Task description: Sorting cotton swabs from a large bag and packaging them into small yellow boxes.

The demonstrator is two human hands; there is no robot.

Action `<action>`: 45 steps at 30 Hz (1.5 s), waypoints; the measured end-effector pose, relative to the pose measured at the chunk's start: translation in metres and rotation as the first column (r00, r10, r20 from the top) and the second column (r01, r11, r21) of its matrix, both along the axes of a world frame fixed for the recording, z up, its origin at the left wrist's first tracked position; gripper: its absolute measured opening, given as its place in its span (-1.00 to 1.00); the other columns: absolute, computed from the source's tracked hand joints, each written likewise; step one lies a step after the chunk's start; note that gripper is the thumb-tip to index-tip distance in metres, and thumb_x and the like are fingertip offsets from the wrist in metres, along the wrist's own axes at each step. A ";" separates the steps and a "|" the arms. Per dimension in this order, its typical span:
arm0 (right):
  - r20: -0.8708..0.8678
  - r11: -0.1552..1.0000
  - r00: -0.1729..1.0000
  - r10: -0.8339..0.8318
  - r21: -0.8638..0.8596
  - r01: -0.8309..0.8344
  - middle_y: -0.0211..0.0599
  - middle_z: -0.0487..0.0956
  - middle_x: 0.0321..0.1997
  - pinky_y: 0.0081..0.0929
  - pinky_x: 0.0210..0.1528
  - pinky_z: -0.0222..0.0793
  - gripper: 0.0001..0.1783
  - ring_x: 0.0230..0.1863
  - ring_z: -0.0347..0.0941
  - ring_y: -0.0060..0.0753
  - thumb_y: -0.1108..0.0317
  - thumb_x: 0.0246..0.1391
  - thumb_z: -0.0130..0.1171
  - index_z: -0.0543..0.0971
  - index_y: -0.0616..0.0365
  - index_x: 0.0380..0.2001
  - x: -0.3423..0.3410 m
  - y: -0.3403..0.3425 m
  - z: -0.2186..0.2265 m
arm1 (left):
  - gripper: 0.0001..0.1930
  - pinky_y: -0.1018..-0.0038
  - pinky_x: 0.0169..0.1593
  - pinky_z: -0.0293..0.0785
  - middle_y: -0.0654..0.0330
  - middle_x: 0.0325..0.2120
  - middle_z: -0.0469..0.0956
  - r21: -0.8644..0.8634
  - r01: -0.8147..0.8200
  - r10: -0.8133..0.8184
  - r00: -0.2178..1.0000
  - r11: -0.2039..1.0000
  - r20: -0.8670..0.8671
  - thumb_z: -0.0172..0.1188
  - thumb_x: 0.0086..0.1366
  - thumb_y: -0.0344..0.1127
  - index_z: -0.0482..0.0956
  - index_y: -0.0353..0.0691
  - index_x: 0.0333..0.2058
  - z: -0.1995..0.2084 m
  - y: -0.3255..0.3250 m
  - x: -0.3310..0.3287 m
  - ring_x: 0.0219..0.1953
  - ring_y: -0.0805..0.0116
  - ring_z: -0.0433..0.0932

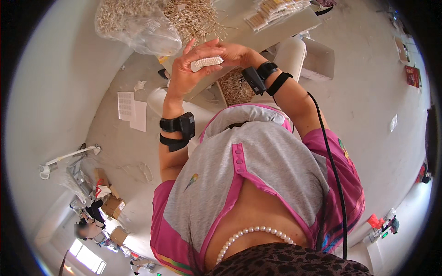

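Observation:
A bundle of cotton swabs [208,61] with white tips packed side by side is held above the table's near edge. My left hand [185,65] is closed round it, thumb below and fingers above. From the right, my right hand [235,53] grips the same bundle at its far side, its fingertips partly hidden behind my left fingers. Just beyond lies a heap of loose cotton swabs [191,20]. Beside the heap, a clear plastic bag [154,37] bulges with more swabs.
Small packs of swabs [276,13] are stacked at the back right of the table [294,26]. Below my hands is a box of loose swabs [237,87]. An open carton [317,60] stands at right; paper sheets [131,110] lie on the floor at left.

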State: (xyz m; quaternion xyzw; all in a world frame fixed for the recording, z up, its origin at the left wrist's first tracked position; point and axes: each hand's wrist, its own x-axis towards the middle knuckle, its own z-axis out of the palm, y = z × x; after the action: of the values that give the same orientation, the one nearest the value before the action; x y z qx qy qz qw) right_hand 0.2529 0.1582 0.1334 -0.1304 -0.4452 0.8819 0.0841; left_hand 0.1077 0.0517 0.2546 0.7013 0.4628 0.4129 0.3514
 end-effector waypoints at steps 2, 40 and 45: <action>-0.050 0.999 0.999 0.011 -0.046 -0.013 -0.43 0.49 0.16 -0.52 0.05 0.48 -0.55 0.08 0.47 -0.50 0.24 0.30 0.12 0.42 0.05 0.22 -0.004 -0.005 -0.005 | -0.70 0.15 0.47 -0.19 0.29 -0.12 0.71 -0.007 -0.009 0.009 1.000 1.000 0.007 0.44 0.10 -0.40 0.71 -0.07 -0.14 0.002 -0.002 0.003 0.23 0.30 0.48; -0.189 0.205 0.905 -0.382 0.937 0.282 -0.20 0.59 -0.33 -0.29 -0.27 0.43 -0.78 -0.30 0.54 -0.17 0.19 0.19 0.24 0.63 0.11 -0.23 0.004 0.022 -0.016 | -0.81 0.61 -0.24 0.47 0.29 -0.31 0.68 -0.396 -0.397 0.376 0.917 0.828 -0.134 0.36 0.21 -0.41 0.67 -0.27 -0.18 -0.152 0.025 -0.023 -0.31 0.58 0.57; 0.135 0.549 0.811 -0.569 0.796 0.253 -0.38 0.62 -0.25 -0.50 -0.25 0.44 -0.74 -0.32 0.53 -0.54 0.27 0.12 0.34 0.69 0.05 -0.12 0.018 0.011 -0.074 | -0.76 0.58 -0.27 0.51 0.22 -0.42 0.69 -0.339 -0.448 0.504 0.858 0.827 0.096 0.41 0.14 -0.38 0.71 -0.22 -0.19 -0.205 0.032 -0.011 -0.41 0.55 0.59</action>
State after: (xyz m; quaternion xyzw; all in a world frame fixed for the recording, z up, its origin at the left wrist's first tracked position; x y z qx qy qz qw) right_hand 0.2710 0.1697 0.0594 -0.3542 -0.7288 0.5296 0.2509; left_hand 0.0964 0.0839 0.0492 0.4598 0.6476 0.4733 0.3811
